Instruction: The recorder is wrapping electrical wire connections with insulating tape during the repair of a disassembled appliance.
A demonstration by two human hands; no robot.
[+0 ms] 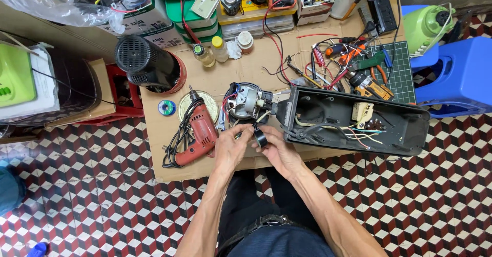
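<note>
Seen from above, a person sits over a patterned tile floor, both forearms reaching forward to a sheet of cardboard (256, 77) laid out as a work surface. The landmark is a small electric motor (245, 102), its casing off and its coloured wires showing, lying just beyond the fingertips.

Nearest, just short of the motor, the left hand (231, 148) is curled, its fingertips pressed together on something too small to make out (possibly a wire end). Touching it on the right, the right hand (277, 152) pinches a small roll of black tape (261, 136) between thumb and fingers.

Left of the motor lies a red electric drill (201, 133) with its black cord bundled beside it. Right of the motor, and touching it, sits a long open black plastic housing (359, 124) with loose wires and a switch block inside.

Farther off, beyond the motor, are small bottles, red and black leads, screwdrivers, a green cutting mat and a multimeter.

The step in hand looks like insulating a wire joint at the motor. The next move would call for peeling a tape end free while the other hand holds the wire steady.
</note>
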